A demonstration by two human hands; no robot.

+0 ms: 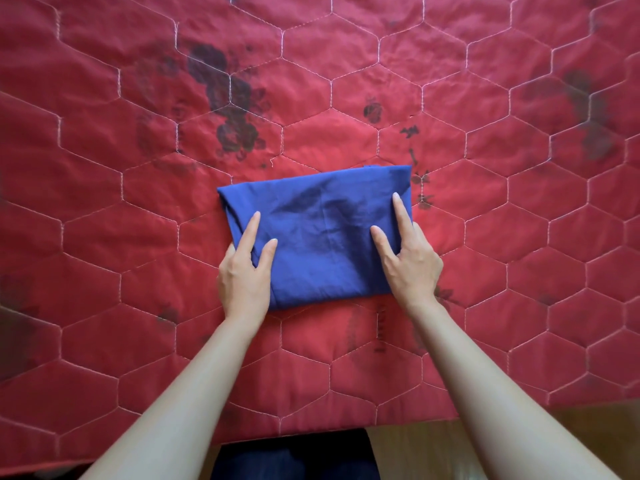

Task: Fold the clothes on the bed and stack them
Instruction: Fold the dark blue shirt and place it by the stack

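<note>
Folded cloth on quilt, mid-bed.

bed: red hexagon-quilted cover | floor: wood
</note>
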